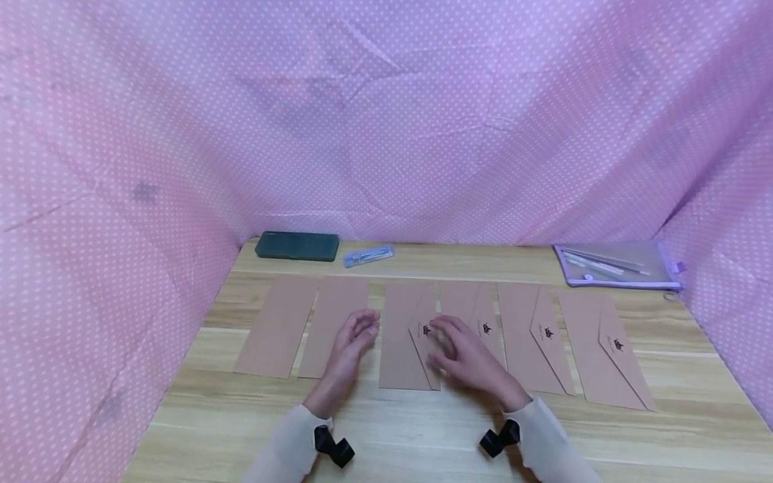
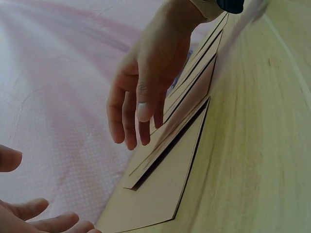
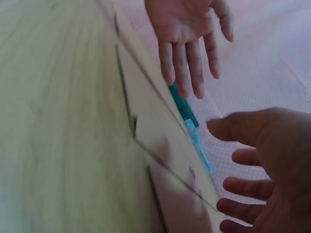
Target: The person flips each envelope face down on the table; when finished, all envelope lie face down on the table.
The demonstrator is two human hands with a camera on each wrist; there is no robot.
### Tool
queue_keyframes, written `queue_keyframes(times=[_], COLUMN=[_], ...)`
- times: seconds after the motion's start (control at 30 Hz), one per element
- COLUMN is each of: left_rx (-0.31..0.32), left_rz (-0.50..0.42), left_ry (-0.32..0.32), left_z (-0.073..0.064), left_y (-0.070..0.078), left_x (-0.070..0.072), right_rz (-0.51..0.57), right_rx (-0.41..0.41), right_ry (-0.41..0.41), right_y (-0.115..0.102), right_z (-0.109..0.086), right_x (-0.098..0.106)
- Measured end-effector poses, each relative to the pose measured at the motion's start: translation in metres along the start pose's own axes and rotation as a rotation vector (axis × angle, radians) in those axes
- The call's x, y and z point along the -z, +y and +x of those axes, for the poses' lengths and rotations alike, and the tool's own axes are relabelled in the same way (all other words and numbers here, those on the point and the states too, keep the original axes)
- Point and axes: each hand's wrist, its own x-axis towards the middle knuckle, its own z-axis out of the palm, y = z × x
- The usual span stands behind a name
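Observation:
Kraft-brown paper envelopes lie in a row across the table. The two at the left, one (image 1: 279, 329) and its neighbour (image 1: 338, 302), show plain faces. The others show a slanted flap with a small black crown print, such as the middle envelope (image 1: 398, 355) and the far right envelope (image 1: 588, 349). My left hand (image 1: 347, 352) hovers beside the second envelope, fingers loosely bent and holding nothing. Over the middle and fourth envelopes is my right hand (image 1: 474, 362), its fingers spread and relaxed. In the right wrist view both palms, left (image 3: 184, 24) and right (image 3: 286, 160), hold nothing.
Along the back of the wooden table (image 1: 199, 416) sit a dark green case (image 1: 297, 246), a small clear-blue packet (image 1: 368, 255) and a purple-edged zip pouch (image 1: 652, 258) with slim sticks inside. A pink dotted cloth (image 1: 386, 134) hangs behind and at the sides.

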Motion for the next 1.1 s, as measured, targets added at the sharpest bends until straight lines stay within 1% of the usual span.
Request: queue_keyframes(times=[0.17, 0.27, 0.47, 0.53, 0.6, 0.77, 0.93, 1.0, 1.1], left_rx=[0.024, 0.039, 0.062, 0.072, 0.093, 0.144, 0.154, 0.181, 0.246], left_rz=[0.023, 0.034, 0.046, 0.032, -0.011, -0.193, -0.334, -0.395, -0.471], left_ry=[-0.016, -0.023, -0.028, -0.024, -0.014, 0.022, 0.024, 0.020, 0.006], left_z=[-0.001, -0.002, -0.003, -0.003, -0.003, -0.004, -0.005, -0.004, -0.003], left_y=[-0.003, -0.005, -0.006, -0.007, -0.007, -0.006, -0.002, -0.001, -0.002], left_x=[0.000, 0.000, 0.000, -0.001, -0.001, -0.001, 0.003, 0.005, 0.005], right_rz=[-0.074, -0.101, -0.129, -0.155, -0.181, -0.226, -0.240, -0.247, -0.264], right_rx=[0.044, 0.060, 0.017, 0.017, 0.021, 0.021, 0.021, 0.021, 0.021], right_ry=[-0.068, -0.105, -0.190, -0.205, -0.216, -0.234, -0.233, -0.235, -0.236], right_y=[0.003, 0.005, 0.005, 0.005, 0.006, 0.006, 0.006, 0.006, 0.007], right_z=[-0.005, -0.006, -0.008, -0.008, -0.007, -0.006, -0.007, -0.007, -0.006], right_x=[-0.002, -0.004, -0.008, -0.009, -0.010, -0.012, -0.012, -0.013, -0.014])
